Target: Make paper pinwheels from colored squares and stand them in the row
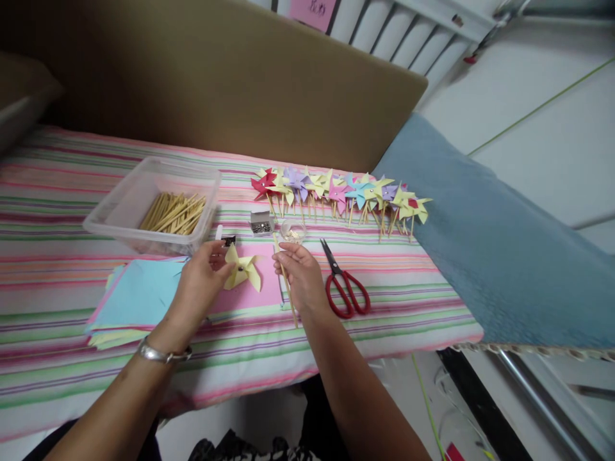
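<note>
A yellow paper pinwheel (pixel 248 267) with a dark pin at its centre is pinched at its left blade by my left hand (pixel 204 272). Below it lies a pink paper sheet (pixel 266 291). In my right hand (pixel 300 272) a thin wooden stick (pixel 290 299) is held between thumb and fingers, slanting down toward the table's front. Just beyond that hand sits a small clear dish (pixel 293 230) with little pale pieces in it. A small open box of pins (pixel 261 223) stands left of the dish. Red-handled scissors (pixel 344 282) lie right of my right hand.
Finished pinwheels (pixel 336 191) on sticks lie in a row at the back right. A clear plastic box (pixel 115 214) holds many wooden sticks (pixel 175 213). Stacked coloured paper (pixel 139 291) lies at the left. A brown board (pixel 240 83) stands behind the striped tablecloth (pixel 398 291).
</note>
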Tool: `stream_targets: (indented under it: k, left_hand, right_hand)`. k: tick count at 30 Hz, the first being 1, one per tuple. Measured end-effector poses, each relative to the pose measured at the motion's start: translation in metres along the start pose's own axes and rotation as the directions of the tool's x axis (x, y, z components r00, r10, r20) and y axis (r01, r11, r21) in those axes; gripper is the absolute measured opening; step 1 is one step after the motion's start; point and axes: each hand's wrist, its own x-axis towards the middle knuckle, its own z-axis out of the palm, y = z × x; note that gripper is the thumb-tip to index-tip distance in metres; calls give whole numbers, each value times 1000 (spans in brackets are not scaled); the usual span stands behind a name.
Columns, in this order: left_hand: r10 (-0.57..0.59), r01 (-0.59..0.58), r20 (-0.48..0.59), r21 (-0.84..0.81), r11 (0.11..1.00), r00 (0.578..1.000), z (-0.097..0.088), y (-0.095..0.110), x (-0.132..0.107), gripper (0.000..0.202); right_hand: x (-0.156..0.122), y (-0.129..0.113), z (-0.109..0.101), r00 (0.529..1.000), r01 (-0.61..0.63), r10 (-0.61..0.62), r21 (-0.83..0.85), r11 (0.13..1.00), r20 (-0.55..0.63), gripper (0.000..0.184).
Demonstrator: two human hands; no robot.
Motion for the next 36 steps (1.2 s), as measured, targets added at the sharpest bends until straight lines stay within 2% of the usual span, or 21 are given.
stream_targets:
  k: [3,5,7,8,11,14,19,22,24,25,26,27,28,31,36]
  left_hand:
    - [87,-86,-116,10,996,989,-4,10,-5,40]
    - [100,-113,-139,-87,990,985,-2,18,-10,35]
    - [33,-45,-46,-287,957,998,3,25,-15,31]
    - [-7,23,43,-388,921,999,7,28,-17,29]
    - [-34,179,259,-560,809,965,16,32,-22,21]
    - [-24,201,285,-612,765,958,18,32,-25,16]
    - [-12,221,319,-628,746,948,16,36,-28,14]
    - [-20,252,339,-656,712,941,15,41,-32,14]
    - [-65,305,355,-682,665,933,13,44,-35,16]
    - [-93,342,371,-690,638,924,11,45,-36,18]
    - [-119,379,394,-692,614,911,9,47,-37,19]
    - [-135,414,422,-688,596,897,7,47,-37,20]
    - [-141,438,447,-682,586,883,5,48,-38,21]
    - [-127,462,483,-680,569,867,-1,47,-38,21]
    - [-120,481,496,-707,518,860,-4,46,-37,22]
  right_hand:
    - [-1,2,1,999,22,-22,6,1000,24,23]
    - [-5,5,4,998,38,-38,10,999,49,22]
    - [-10,10,9,995,47,-47,1,999,85,20]
    - [-13,12,11,993,49,-48,-6,999,105,19]
    - [-22,18,18,989,61,-58,-13,998,134,18]
    - [-28,20,21,986,71,-67,-20,997,152,19]
    - [-38,19,21,978,91,-83,-34,995,192,19]
    - [-41,15,7,967,124,-80,-175,977,240,16]
    - [-37,10,-16,967,197,-104,-427,882,232,15]
    - [-34,6,-31,967,250,-169,-592,766,189,15]
    - [-30,3,-47,960,258,-245,-769,584,136,16]
    - [-25,0,-64,945,180,-322,-914,365,57,17]
    - [-21,-3,-80,932,105,-362,-952,288,-6,20]
    - [-11,-5,-113,919,-25,-382,-983,181,-94,24]
    - [-8,2,-130,905,-101,-407,-991,88,-128,32]
